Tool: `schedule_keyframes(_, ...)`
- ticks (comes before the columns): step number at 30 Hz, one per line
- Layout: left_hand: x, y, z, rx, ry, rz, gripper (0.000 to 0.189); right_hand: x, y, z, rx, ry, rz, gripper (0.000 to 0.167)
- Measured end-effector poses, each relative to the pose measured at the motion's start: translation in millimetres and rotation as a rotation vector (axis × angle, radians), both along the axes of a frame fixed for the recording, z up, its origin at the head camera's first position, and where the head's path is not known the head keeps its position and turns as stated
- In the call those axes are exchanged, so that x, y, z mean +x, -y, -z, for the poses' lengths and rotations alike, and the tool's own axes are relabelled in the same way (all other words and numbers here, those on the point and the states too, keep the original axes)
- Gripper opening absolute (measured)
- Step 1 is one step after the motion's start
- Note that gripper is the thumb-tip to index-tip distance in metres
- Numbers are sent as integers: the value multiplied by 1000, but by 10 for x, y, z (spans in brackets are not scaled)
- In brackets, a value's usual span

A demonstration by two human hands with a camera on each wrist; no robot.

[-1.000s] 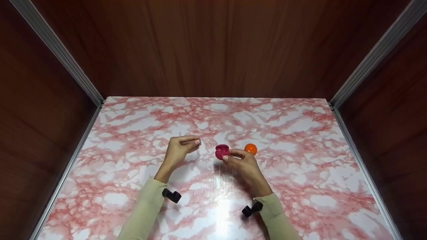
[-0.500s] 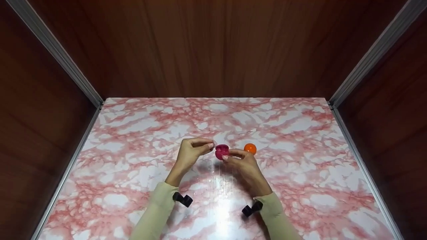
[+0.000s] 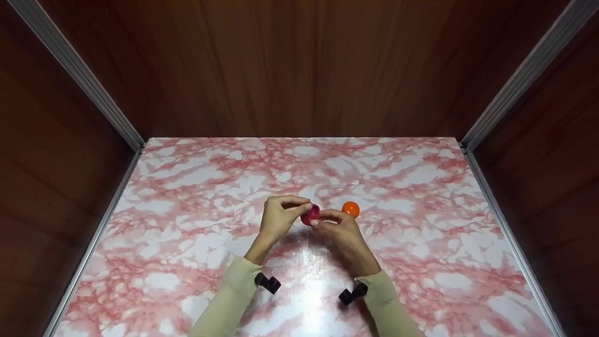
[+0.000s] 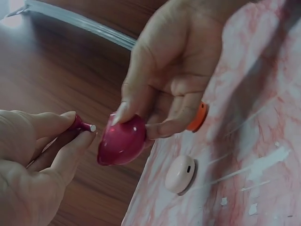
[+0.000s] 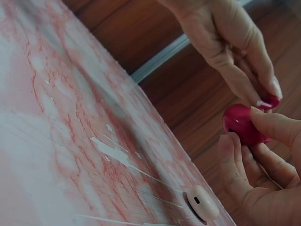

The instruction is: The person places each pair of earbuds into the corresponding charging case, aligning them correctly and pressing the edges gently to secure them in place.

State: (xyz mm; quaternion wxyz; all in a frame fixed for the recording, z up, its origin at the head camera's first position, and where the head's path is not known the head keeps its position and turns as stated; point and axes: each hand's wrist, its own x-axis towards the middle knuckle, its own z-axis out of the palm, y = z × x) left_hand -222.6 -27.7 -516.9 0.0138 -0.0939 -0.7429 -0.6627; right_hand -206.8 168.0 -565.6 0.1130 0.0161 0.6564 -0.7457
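My right hand (image 3: 344,231) holds a glossy magenta earbud case (image 4: 121,141) between thumb and fingers, above the table. The case's lid stands open in the head view, partly behind the left fingers. My left hand (image 3: 277,217) pinches a small magenta earbud (image 4: 81,124), its silvery stem end pointing towards the case. A gap shows between earbud and case in the left wrist view. In the right wrist view the earbud (image 5: 269,101) appears just above the case (image 5: 239,123), at the left fingertips.
A round orange case (image 3: 350,209) lies on the table just beyond the right hand. A pale pink case (image 4: 181,174) with a dark port rests on the table, hidden in the head view. The red-and-white marbled table (image 3: 187,178) is enclosed by dark wood panels (image 3: 299,70).
My left hand has moved right with the earbud, up to the magenta case. The right hand and the case have stayed nearly still.
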Motion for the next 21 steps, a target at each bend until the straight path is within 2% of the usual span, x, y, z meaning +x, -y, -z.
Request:
schedule_keyframes(6,36,-58,38,-83,-90,-40,11,2,13,15,-64,-34,-25,29)
schedule_keyframes(13,59,-74,36,-103,-123,-9,8,3,26,28,-89,-50,-33,30)
schedule_keyframes(21,93,-55,29,-227,-220,15,9,-2,30,48,-60,-59,-11,31)
